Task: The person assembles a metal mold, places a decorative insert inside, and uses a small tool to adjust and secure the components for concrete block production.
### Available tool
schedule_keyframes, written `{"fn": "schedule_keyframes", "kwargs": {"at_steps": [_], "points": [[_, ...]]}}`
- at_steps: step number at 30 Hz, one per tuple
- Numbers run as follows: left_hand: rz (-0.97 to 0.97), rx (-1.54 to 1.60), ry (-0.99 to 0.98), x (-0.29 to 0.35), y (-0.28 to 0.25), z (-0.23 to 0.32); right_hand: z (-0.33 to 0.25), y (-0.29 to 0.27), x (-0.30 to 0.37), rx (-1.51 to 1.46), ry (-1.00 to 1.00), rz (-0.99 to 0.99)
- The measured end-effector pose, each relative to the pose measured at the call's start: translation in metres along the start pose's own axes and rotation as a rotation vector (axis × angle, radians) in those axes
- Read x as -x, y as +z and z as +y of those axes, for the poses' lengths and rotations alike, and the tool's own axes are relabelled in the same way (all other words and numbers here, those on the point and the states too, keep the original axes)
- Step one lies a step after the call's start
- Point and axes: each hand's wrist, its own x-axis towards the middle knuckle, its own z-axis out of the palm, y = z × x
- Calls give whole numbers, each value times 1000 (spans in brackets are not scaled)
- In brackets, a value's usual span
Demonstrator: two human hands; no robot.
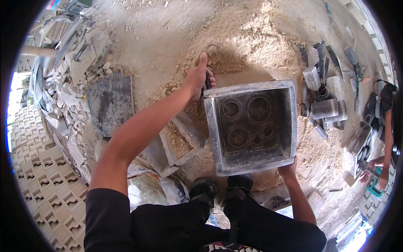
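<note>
A grey, square mould box (252, 87) with an open face is held tilted in front of me over the sandy floor. Round rings of different sizes show on its dark inner face. My left hand (200, 80) is closed round a dark handle (207, 80) at the box's far left corner, with the thumb sticking up. At the near right corner, my right hand (288, 167) grips the box's edge; its fingers are partly hidden under the box. My black shoes are just below the box.
A dark square board (111, 105) lies by rubble at left. Close by sits a sand-filled trough (176, 143). Hammers and metal blocks (324, 108) are scattered at right. Another person's hands (375, 172) work at far right. Stacked pale blocks (46, 185) stand at lower left.
</note>
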Motion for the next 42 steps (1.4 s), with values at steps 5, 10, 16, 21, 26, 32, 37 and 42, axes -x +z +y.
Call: {"fn": "schedule_keyframes", "kwargs": {"at_steps": [5, 10, 16, 21, 26, 32, 37, 42], "points": [[-96, 85, -21, -8, -9, -6, 11, 2, 0, -20, -23, -23], [-133, 68, -3, -7, -5, -6, 4, -4, 0, 14, -39, -42], [125, -426, 495, -11, -25, -9, -22, 3, 2, 178, -191, 13], [114, -760, 1154, 40, 20, 16, -25, 10, 24, 341, -98, 134], [-105, -1240, 1120, 73, 60, -10, -50, 2, -9, 418, 466, -170], [-28, -1424, 1179, 78, 55, -19, -27, 10, -14, 271, 397, -70], [-131, -1359, 1162, 78, 61, -20, -21, 0, -12, 194, 360, -121], [-137, -1261, 1348, 78, 60, -19, -20, -7, -10, 116, 323, -154]]}}
